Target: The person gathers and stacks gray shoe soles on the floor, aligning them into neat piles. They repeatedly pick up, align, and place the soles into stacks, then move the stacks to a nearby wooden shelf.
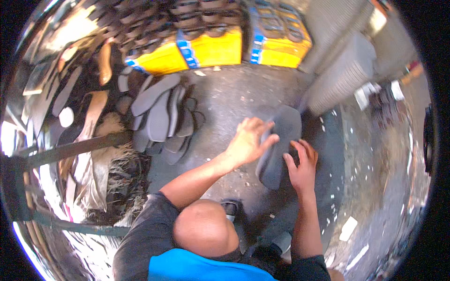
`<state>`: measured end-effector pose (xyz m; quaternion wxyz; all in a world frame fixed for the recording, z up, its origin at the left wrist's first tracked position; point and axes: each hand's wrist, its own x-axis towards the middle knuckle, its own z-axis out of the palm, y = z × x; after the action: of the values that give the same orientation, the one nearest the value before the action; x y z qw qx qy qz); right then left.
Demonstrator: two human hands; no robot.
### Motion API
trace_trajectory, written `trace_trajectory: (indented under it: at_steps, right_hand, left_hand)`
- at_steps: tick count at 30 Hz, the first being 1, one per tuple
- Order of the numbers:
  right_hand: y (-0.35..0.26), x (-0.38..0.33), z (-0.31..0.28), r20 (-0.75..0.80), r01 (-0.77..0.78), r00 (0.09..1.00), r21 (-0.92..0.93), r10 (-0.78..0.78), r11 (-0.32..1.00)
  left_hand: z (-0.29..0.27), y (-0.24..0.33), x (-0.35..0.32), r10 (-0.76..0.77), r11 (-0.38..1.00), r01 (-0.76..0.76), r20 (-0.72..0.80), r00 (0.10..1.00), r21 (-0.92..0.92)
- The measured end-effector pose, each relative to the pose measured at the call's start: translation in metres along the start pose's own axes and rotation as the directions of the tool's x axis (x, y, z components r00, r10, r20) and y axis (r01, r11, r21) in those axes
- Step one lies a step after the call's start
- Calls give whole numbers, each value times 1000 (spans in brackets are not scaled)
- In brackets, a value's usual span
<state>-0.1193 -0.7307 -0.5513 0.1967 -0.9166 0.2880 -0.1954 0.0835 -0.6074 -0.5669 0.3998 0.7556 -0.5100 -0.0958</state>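
Note:
In front of me lies a dark grey shoe sole (284,129), long and rounded at its ends, with a layered edge along its left side. My left hand (251,140) is at the sole's left edge, its fingers and thumb spread apart. Near the right edge is my right hand (302,164), with thumb and fingers curved and apart. Neither hand is wrapped round the sole; whether the fingertips touch it I cannot tell. To the left sits a loose heap of grey soles (158,117).
Yellow and blue boxes (211,49) with brown sandals on top line the far side. Grey ridged sheets (344,72) stand at the far right. On the left, a dark bar (77,151) crosses near leather scraps (91,182). White scraps litter the floor (225,93).

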Motion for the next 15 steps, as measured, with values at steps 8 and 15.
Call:
trace_trajectory:
  at_steps: [8, 15]
  right_hand:
    - [-25, 6, -12, 35, -67, 997, -18, 68, 998]
    - [-77, 14, -39, 109, -26, 994, 111, 14, 993]
  left_hand:
    - [-151, -190, -15, -529, 357, 609, -383, 757, 709]
    - [-213, -225, -1, -842, 99, 816, -389, 373, 569]
